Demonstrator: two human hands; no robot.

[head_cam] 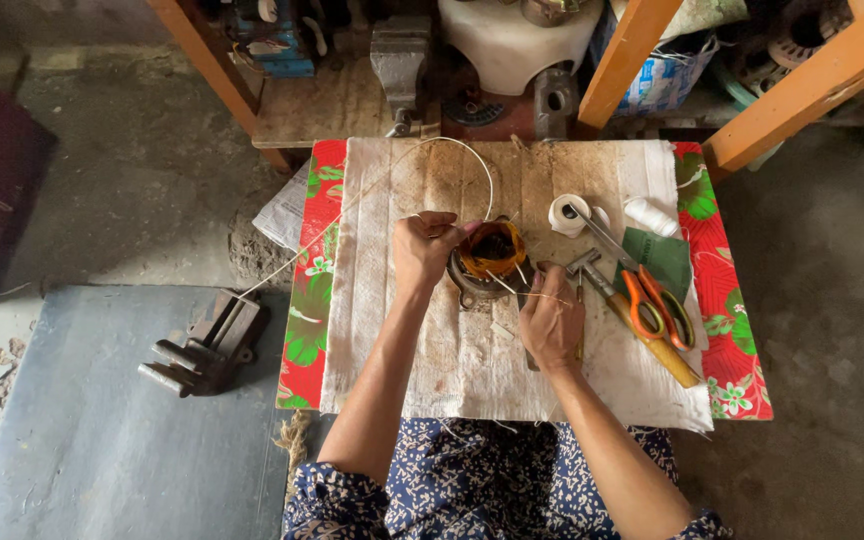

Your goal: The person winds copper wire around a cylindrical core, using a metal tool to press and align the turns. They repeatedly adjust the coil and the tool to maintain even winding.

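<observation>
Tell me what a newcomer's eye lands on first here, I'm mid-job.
First, the two hands at the table's middle: the left hand pinches a white cord that loops up over the stained cloth, while the right hand steadies a round metal part with orange-wrapped windings. To the right lie orange-handled scissors across a hammer. A vise sits on the floor at left.

The small table wears a coarse woven cloth (432, 350), whitish and stained brown, over a glossy oilcloth (307, 300) in red with green leaves. The motor coil (490, 255) shows shiny copper wire in a dull grey metal ring. The scissors (652, 300) have smooth orange plastic grips. The hammer (622, 310) has a wooden handle. The vise (207, 345) on the floor is rough dark iron.
</observation>
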